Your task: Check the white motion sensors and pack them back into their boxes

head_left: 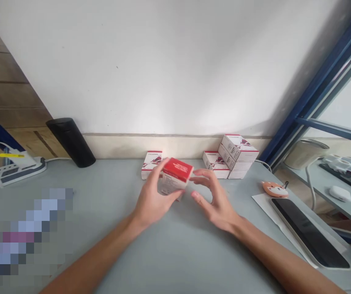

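A box with a red top and white sides (pixel 177 170) is tilted near the middle of the view, and my left hand (pixel 153 196) grips it with thumb and fingers around its left side. Just right of that box, my right hand (pixel 215 200) has its thumb and fingers apart with nothing between them. Behind my left hand, a white and red box (pixel 151 160) is against the wall. Farther right, a stack of similar boxes (pixel 242 157) has a lower box (pixel 215 164) at its left side.
A black upright device (pixel 71 143) and a power strip (pixel 16 173) are at the left. On the right are an orange and white animal-shaped item (pixel 275 189), a dark flat device (pixel 310 232) over white paper, and a blue frame (pixel 310 94).
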The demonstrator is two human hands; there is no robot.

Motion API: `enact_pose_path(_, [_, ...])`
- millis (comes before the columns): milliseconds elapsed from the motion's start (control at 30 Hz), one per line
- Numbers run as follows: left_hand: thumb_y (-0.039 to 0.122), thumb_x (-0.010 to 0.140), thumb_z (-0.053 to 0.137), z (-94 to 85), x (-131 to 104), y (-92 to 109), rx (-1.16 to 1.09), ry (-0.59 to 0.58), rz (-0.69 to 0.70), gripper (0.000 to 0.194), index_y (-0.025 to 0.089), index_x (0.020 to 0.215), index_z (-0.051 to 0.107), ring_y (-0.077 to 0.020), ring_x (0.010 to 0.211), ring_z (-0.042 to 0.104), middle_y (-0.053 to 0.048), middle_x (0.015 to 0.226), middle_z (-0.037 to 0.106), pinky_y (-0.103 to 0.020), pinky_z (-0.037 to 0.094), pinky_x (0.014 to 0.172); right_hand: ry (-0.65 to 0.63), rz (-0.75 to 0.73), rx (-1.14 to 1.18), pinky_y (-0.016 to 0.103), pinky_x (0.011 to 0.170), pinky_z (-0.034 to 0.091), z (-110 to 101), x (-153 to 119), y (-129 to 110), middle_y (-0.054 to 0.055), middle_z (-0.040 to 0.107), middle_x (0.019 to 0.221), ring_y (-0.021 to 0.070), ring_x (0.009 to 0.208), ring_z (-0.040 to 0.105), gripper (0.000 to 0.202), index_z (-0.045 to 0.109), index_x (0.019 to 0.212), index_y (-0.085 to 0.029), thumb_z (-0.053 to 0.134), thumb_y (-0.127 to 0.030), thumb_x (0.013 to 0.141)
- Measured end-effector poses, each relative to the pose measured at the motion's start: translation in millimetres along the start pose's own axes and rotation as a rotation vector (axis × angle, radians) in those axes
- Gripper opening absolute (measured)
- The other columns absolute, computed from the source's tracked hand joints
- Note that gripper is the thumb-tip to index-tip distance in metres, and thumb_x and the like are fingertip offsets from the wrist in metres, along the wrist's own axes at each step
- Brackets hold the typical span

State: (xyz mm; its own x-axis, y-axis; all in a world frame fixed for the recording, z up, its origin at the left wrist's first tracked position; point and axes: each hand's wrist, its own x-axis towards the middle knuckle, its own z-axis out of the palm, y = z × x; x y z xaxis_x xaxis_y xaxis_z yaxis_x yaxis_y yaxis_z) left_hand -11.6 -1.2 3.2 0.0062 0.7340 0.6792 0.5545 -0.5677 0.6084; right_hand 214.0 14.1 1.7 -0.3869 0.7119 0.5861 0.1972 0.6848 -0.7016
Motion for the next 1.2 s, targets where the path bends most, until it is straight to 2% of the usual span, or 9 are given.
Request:
enact_pose_path(133, [0.017, 0.090, 0.081, 1.7, -4, 2, 0.297, 0.060, 0.408, 0.084, 0.035, 0.162, 0.040, -0.0278, 0.128, 0.068, -0.009, 0.144, 0.068, -0.044, 0.058, 0.110, 0.005, 0.011, -0.170, 0.046, 0.099, 0.060, -3, 1, 2, 0.013, 0.064, 0.141, 0.0274, 0.119, 0.069, 0.049, 0.044, 0.147, -0.030, 0.063, -0.043, 0.103])
enact_pose_path(400, [0.021, 0.088, 0.084, 5.1, -1, 6, 0.317, 0.073, 0.474, 0.084, 0.031, 0.159, 0.040, -0.0259, 0.115, 0.074, -0.011, 0.137, 0.072, -0.041, 0.063, 0.098, 0.090, -0.090, -0.433, 0.032, 0.071, 0.055, -13, 2, 2, 0.009, 0.078, 0.105, 0.0212, 0.083, 0.071, 0.039, 0.062, 0.129, -0.021, 0.052, -0.051, 0.107])
enact_pose_path(600, [0.011, 0.088, 0.079, 1.7, 2, 7, 0.446, 0.063, 0.648, 0.051, 0.031, 0.130, 0.058, -0.0240, 0.111, 0.075, -0.012, 0.138, 0.069, -0.038, 0.063, 0.092, 0.324, 0.219, -0.246, 0.028, 0.054, 0.037, -16, 3, -4, -0.001, 0.050, 0.054, 0.0154, 0.053, 0.049, 0.062, 0.058, 0.068, -0.023, 0.028, -0.055, 0.112])
enact_pose_path(733, [0.008, 0.086, 0.076, -0.1, 0, 5, 0.520, 0.046, 0.672, 0.041, 0.032, 0.117, 0.063, -0.0223, 0.111, 0.074, -0.009, 0.135, 0.067, -0.036, 0.063, 0.090, 0.275, 0.437, -0.008, 0.028, 0.058, 0.043, -15, 14, -8, 0.001, 0.057, 0.058, 0.0167, 0.058, 0.057, 0.064, 0.056, 0.066, -0.022, 0.032, -0.064, 0.108])
enact_pose_path(833, [0.004, 0.084, 0.073, 1.9, -3, 11, 0.542, 0.063, 0.671, 0.048, 0.033, 0.122, 0.064, -0.0217, 0.113, 0.073, -0.007, 0.135, 0.067, -0.034, 0.063, 0.092, 0.138, 0.504, 0.015, 0.027, 0.061, 0.044, -14, 17, -5, 0.000, 0.063, 0.066, 0.0164, 0.063, 0.058, 0.048, 0.062, 0.080, -0.021, 0.039, -0.055, 0.107])
enact_pose_path(967, [0.003, 0.083, 0.073, 1.7, -3, 24, 0.541, 0.039, 0.752, 0.052, 0.032, 0.125, 0.065, -0.0245, 0.120, 0.072, -0.007, 0.134, 0.069, -0.036, 0.063, 0.096, -0.064, 0.360, -0.304, 0.027, 0.062, 0.041, -14, 13, 2, 0.000, 0.071, 0.084, 0.0161, 0.069, 0.058, 0.008, 0.065, 0.094, -0.023, 0.062, -0.030, 0.092])
enact_pose_path(1000, [0.003, 0.084, 0.073, 0.5, -2, 26, 0.559, 0.004, 0.783, 0.051, 0.032, 0.125, 0.065, -0.0256, 0.121, 0.072, -0.008, 0.136, 0.070, -0.037, 0.063, 0.096, -0.066, 0.321, -0.361, 0.028, 0.063, 0.042, -15, 12, 3, 0.001, 0.072, 0.091, 0.0165, 0.071, 0.060, 0.012, 0.066, 0.101, -0.024, 0.064, -0.026, 0.090])
enact_pose_path(1100, [0.004, 0.089, 0.071, -3.5, 1, 25, 0.571, -0.062, 0.766, 0.051, 0.032, 0.131, 0.063, -0.0264, 0.121, 0.073, -0.010, 0.139, 0.071, -0.038, 0.064, 0.092, 0.116, 0.190, -0.392, 0.032, 0.070, 0.051, -19, 14, 5, 0.005, 0.072, 0.110, 0.0190, 0.080, 0.066, 0.027, 0.064, 0.121, -0.027, 0.056, -0.021, 0.096])
enact_pose_path(1200, [0.006, 0.092, 0.070, -5.2, 3, 22, 0.536, -0.055, 0.719, 0.059, 0.027, 0.145, 0.056, -0.0267, 0.122, 0.074, -0.011, 0.137, 0.074, -0.038, 0.063, 0.093, 0.366, -0.084, -0.413, 0.039, 0.082, 0.056, -28, 16, 0, 0.009, 0.067, 0.112, 0.0230, 0.094, 0.068, 0.028, 0.067, 0.117, -0.028, 0.048, -0.015, 0.100])
